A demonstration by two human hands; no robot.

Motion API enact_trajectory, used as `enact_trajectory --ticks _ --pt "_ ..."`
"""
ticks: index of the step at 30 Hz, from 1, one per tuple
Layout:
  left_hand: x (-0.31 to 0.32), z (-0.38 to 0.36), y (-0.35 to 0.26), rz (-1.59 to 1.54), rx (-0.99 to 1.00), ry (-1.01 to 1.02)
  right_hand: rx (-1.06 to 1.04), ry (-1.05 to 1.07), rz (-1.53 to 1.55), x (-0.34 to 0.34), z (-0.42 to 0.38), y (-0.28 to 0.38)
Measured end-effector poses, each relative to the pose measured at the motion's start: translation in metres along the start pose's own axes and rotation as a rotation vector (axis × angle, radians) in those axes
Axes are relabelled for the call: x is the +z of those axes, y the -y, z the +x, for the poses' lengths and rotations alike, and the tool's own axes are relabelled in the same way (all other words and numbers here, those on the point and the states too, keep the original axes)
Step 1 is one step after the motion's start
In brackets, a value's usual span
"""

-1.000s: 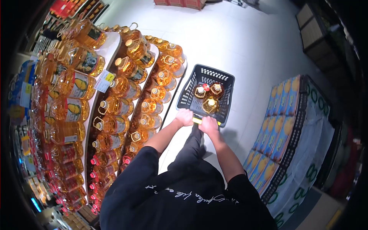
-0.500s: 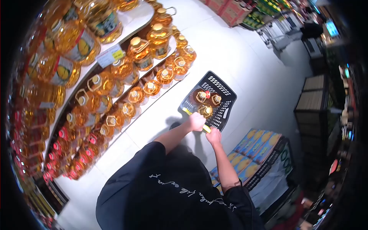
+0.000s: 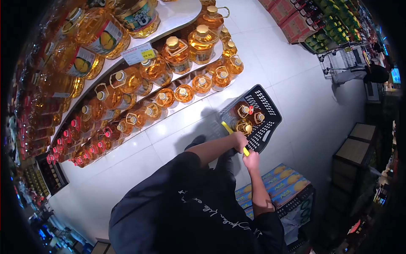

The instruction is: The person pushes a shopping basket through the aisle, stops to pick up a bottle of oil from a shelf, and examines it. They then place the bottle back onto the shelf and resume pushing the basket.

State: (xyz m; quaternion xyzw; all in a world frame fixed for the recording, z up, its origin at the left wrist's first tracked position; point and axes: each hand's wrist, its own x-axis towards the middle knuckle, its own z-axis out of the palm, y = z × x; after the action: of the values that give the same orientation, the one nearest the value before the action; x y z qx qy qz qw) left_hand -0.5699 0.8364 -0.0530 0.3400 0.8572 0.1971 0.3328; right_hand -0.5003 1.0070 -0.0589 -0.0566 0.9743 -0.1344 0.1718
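A black perforated shopping basket (image 3: 273, 109) stands in front of me, with several amber oil bottles (image 3: 243, 127) inside, one with a red mark near its cap. Along its near side runs a yellow handle (image 3: 227, 127). My left hand (image 3: 239, 141) is wrapped round the middle of this handle. Close beside it, my right hand (image 3: 251, 159) is closed round the handle's right end. The basket's base and whatever carries it are hidden from above.
On the left, curved tiered shelves (image 3: 177, 20) hold rows of oil bottles, with a price tag (image 3: 139, 54). Stacked blue-and-yellow cartons (image 3: 279, 184) stand close on my right. Farther off are a metal shopping cart (image 3: 349, 57), a person (image 3: 374, 74) and a dark cabinet (image 3: 354, 146).
The basket and both hands now appear farther right and slightly lower in view. The shelves and cartons have also shifted in the picture. Both hands keep their hold on the handle.
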Motion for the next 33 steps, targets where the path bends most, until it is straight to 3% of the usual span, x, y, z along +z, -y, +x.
enact_trajectory --ticks 11,14,19,26,33 --pt "-0.072 0.099 0.012 -0.109 -0.157 0.236 -0.16 -0.024 -0.061 -0.049 0.095 -0.062" --pt "-0.101 0.118 0.014 -0.154 -0.241 0.179 -0.219 -0.054 -0.066 -0.067 0.127 -0.075" --pt "-0.136 0.162 0.027 -0.119 -0.182 0.079 -0.17 -0.073 0.021 -0.098 0.181 -0.097" --pt "-0.192 0.227 0.045 -0.029 -0.24 0.109 -0.184 0.163 -0.033 -0.136 0.269 -0.13" --pt "-0.24 0.285 0.065 -0.061 -0.36 -0.003 -0.285 0.173 -0.098 -0.184 0.359 -0.16"
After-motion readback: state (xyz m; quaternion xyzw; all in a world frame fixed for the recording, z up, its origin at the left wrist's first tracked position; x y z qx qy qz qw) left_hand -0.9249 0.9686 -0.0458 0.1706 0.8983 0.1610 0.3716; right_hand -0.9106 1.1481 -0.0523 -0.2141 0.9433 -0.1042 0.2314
